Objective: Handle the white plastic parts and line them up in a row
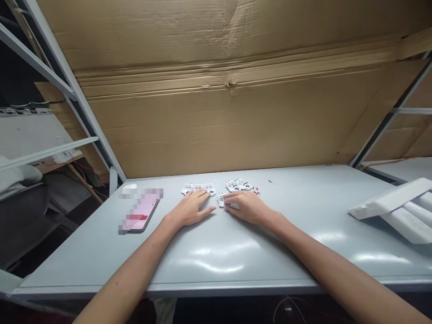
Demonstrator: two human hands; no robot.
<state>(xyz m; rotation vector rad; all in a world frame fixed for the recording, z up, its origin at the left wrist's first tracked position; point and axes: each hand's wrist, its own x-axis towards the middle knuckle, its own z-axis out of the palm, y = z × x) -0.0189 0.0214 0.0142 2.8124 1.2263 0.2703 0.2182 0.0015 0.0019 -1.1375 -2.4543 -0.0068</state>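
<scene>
My left hand (191, 209) lies flat on the grey table (236, 252), fingers spread, its fingertips touching a row of small white plastic parts (199, 188). My right hand (245, 206) rests beside it with fingers curled over one small white part (223, 201), pressing or gripping it against the table. A second cluster of white parts (239, 185) lies just beyond my right hand, with a few tiny red bits (255, 191) next to it.
A phone (140, 210) lies flat to the left of my hands. White long pieces (394, 208) are stacked at the table's right edge. A large cardboard sheet (222, 99) stands behind the table, with metal shelf frames (72, 94) at both sides.
</scene>
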